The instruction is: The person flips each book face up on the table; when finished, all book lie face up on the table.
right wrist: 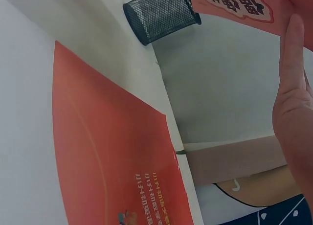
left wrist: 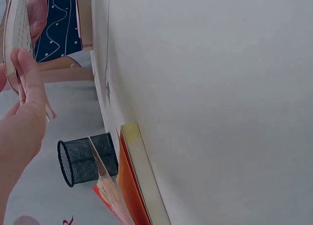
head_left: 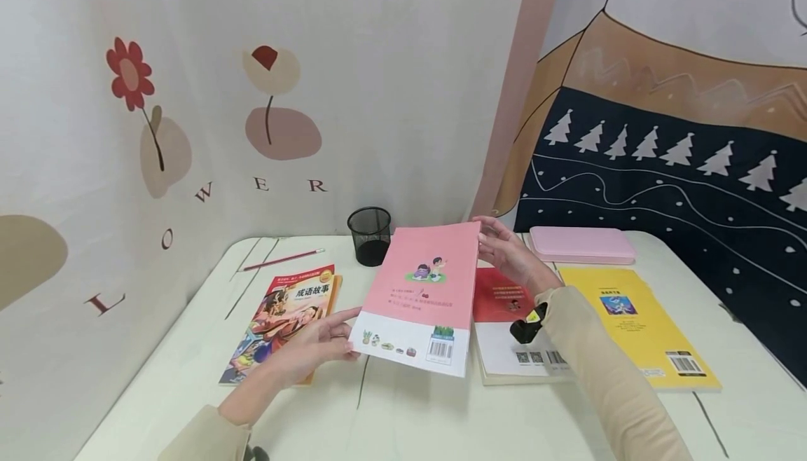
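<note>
We've got the pink book (head_left: 410, 282) aloft over the middle of the table (head_left: 328, 426), tilted, back cover facing us! Our left hand (head_left: 320, 342) pinches its near left corner; our right hand (head_left: 509, 251) pinches the far right one. This looks like the carrying step, the book not yet set down. Next, we reckon, calls for an even two-handed lowering, clear of the red-and-white book (head_left: 504, 335) and the storybook (head_left: 284, 317) toward the table's left edge.

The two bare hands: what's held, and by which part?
A rectangular pink-and-white paperback book: the left hand grips its lower left corner, the right hand its upper right corner.
</note>
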Demonstrator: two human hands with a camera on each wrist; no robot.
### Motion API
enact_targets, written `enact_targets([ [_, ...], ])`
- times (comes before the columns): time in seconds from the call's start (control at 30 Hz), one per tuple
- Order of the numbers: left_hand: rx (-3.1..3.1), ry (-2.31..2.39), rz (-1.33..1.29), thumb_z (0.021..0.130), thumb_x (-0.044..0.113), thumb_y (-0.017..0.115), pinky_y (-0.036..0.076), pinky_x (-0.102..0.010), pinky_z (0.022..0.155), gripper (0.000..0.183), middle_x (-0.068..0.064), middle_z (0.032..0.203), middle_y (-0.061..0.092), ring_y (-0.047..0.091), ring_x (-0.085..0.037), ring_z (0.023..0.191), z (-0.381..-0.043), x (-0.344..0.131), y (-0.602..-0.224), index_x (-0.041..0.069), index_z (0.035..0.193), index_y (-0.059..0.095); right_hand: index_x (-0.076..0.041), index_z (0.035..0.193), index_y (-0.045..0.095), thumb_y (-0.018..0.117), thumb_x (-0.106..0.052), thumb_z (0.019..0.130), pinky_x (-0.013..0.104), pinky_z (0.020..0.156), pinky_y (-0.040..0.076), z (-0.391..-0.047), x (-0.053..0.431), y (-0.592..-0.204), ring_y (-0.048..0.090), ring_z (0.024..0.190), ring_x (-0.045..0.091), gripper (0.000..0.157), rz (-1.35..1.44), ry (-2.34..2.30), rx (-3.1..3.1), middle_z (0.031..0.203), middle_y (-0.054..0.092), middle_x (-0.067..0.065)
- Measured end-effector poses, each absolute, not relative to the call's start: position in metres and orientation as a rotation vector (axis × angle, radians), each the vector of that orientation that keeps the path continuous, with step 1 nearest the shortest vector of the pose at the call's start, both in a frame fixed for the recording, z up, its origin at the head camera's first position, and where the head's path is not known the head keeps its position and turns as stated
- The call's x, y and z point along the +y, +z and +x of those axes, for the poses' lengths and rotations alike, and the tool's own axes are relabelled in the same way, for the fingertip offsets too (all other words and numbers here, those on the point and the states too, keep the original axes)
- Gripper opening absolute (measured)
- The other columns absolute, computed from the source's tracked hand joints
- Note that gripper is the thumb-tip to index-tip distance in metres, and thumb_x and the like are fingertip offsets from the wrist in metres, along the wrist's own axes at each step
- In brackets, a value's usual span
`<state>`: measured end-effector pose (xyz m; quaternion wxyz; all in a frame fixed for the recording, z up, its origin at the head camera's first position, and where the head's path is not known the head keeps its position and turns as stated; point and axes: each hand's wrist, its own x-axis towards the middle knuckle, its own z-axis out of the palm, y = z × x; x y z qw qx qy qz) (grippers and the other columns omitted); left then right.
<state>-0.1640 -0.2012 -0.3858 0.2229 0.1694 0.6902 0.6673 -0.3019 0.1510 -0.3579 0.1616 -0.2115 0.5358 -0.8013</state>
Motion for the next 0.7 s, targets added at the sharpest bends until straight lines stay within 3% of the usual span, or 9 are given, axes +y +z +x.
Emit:
enact_targets([
  [0.33, 1.810, 1.849, 0.452, 0.087, 0.005, 0.053, 0.044, -0.035, 0.083, 0.062, -0.020, 0.113, 0.051, 0.051, -0.031, 0.099, -0.1644, -0.2036, -0.3894, 0.000, 0.138, 0.019, -0.019, 0.119, 0.045, 0.045, -0.010, 0.092, 0.032, 0.090, 0.039, -0.3014, 0.1468, -0.3528, 0.052, 0.103, 0.020, 0.029, -0.645, -2.280, 1.562, 0.119, 0.047, 0.006],
  [0.7, 1.674, 1.883, 0.548, 0.087, -0.001, 0.049, 0.043, -0.032, 0.083, 0.061, -0.019, 0.120, 0.048, 0.051, -0.022, 0.102, -0.1654, -0.2041, -0.3920, -0.004, 0.138, 0.015, -0.014, 0.122, 0.047, 0.043, -0.008, 0.092, 0.034, 0.089, 0.039, -0.3002, 0.1436, -0.3481, 0.054, 0.102, 0.021, 0.031, -0.716, -2.329, 1.455, 0.114, 0.052, 0.005],
])
